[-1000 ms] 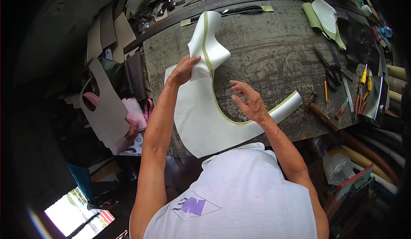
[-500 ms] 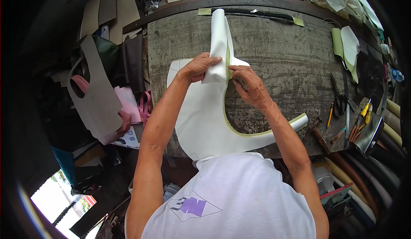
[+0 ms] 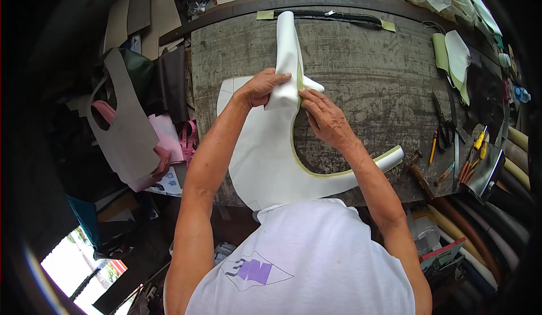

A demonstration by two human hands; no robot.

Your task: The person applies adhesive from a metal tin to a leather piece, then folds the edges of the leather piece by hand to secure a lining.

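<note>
A large white sheet of leather-like material lies on the workbench, cut with a deep curved opening. A pale yellow-green border runs along that curve. One long arm of the sheet stands folded up and over at the top. My left hand grips this folded part, thumb on top and fingers partly hidden beneath. Close beside it, my right hand has its fingertips together on the yellow-green edge, at the base of the folded arm. Its thumb is mostly hidden underneath.
A black zipper with pale green end tabs lies at the bench's back. Scissors, a pencil, a hammer and yellow-handled tools lie to the right. A grey cut panel hangs at the left.
My right hand has straightened its fingers and laid them flatter along the edge. The left hand keeps its grip on the folded part. The whole view has shifted slightly.
</note>
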